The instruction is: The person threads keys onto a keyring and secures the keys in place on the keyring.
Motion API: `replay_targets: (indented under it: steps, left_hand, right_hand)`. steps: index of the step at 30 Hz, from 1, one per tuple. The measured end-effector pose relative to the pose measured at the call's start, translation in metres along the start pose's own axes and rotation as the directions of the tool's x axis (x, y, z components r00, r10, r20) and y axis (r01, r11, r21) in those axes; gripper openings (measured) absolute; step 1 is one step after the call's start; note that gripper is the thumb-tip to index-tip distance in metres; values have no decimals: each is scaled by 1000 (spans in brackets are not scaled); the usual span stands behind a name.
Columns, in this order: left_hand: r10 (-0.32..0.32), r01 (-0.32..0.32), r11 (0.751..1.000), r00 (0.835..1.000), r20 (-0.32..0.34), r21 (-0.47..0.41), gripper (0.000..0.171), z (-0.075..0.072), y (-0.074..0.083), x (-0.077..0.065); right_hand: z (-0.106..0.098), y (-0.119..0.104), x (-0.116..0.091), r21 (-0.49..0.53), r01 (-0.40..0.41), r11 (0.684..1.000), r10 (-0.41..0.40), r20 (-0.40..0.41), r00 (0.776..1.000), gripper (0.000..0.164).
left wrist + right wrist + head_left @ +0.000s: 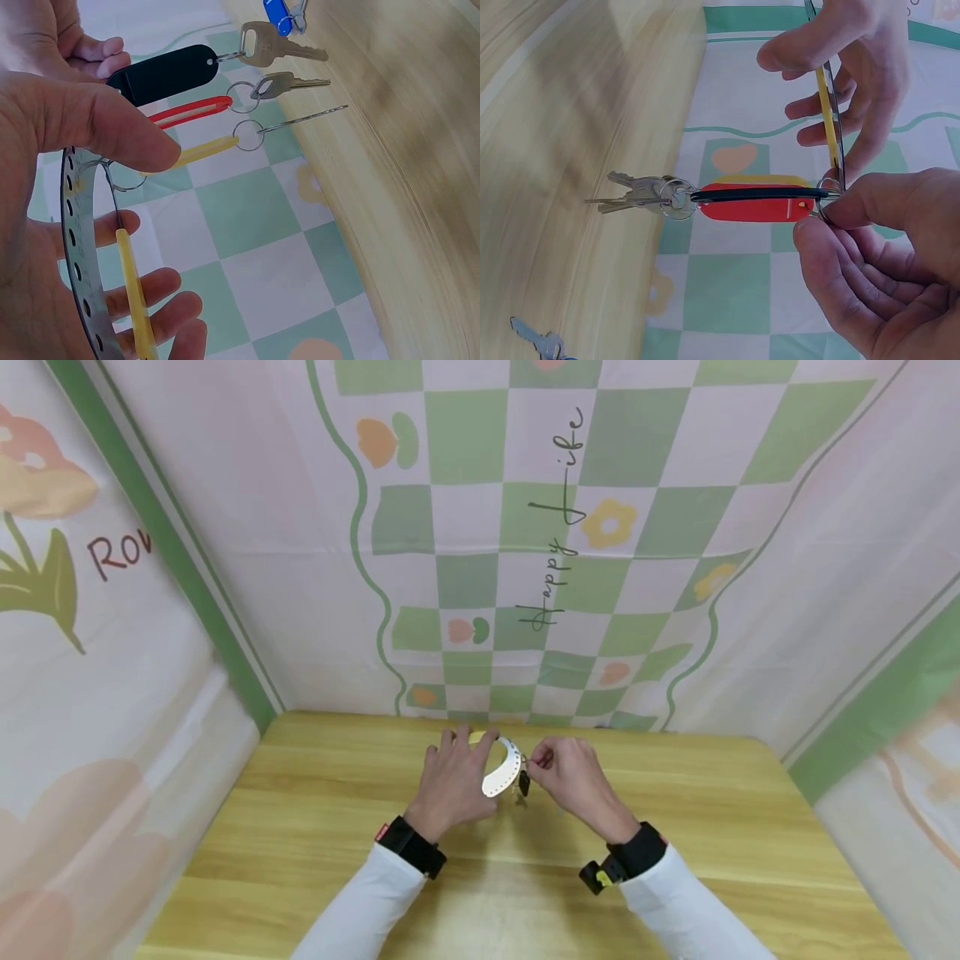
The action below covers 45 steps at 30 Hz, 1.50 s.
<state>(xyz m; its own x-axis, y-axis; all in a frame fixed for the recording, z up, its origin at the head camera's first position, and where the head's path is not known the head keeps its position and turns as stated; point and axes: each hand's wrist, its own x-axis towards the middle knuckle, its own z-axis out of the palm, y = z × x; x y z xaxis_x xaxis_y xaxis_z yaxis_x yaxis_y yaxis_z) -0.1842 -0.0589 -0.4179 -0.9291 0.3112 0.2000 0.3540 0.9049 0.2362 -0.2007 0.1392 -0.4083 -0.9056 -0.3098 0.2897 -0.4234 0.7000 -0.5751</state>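
Note:
My left hand (454, 777) holds a curved, perforated plate (504, 777) on edge between thumb and fingers, with a row of small holes along its rim. My right hand (573, 777) pinches a small metal ring (823, 181) at that rim with thumb and forefinger. Beside the pinch hang a black key tag (169, 73), a red key tag (742, 210) and a yellow key tag (210, 150), with metal keys (634, 196) on rings at their far ends. Another yellow key tag (135, 292) lies along the plate, in front of my left fingers.
Below the hands is a wooden table (315, 827). A blue key tag (277, 15) with a key lies on it. A checkered cloth (468, 585) hangs behind the table's far edge, and printed cloth walls stand on both sides.

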Motion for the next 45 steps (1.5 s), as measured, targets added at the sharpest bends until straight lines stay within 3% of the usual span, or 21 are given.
replay_targets:
  steps: [7, 21, 28, 33, 39, 45]
  left_hand:
    - [2, -2, 1000, 1000, 6, 7, 94, 1, 0, 0]
    - [16, -16, 999, 1000, -1, 38, 94, 2, 0, -1]
    - [15, -15, 1000, 1000, 23, 8, 93, 2, 0, -1]
    - [2, -2, 1000, 1000, 28, -23, 93, 2, 0, -1]
    - [-12, 13, 999, 1000, 20, -44, 94, 1, 0, -1]
    - [-15, 16, 999, 1000, 17, -45, 92, 2, -1, -1]
  right_hand:
    - [-1, 2, 3, 53, -79, 995, 76, 55, 996, 9]
    - [1, 3, 4, 174, -169, 970, 147, 129, 981, 9]
    - [4, -1, 4, 68, -103, 992, 98, 76, 992, 11]
    - [9, 0, 2, 3, -21, 1000, 21, -20, 1000, 12]
    - [16, 5, -2, 25, 5, 1000, -2, -121, 993, 8]
    - [20, 8, -4, 31, 17, 999, -12, -157, 988, 7]
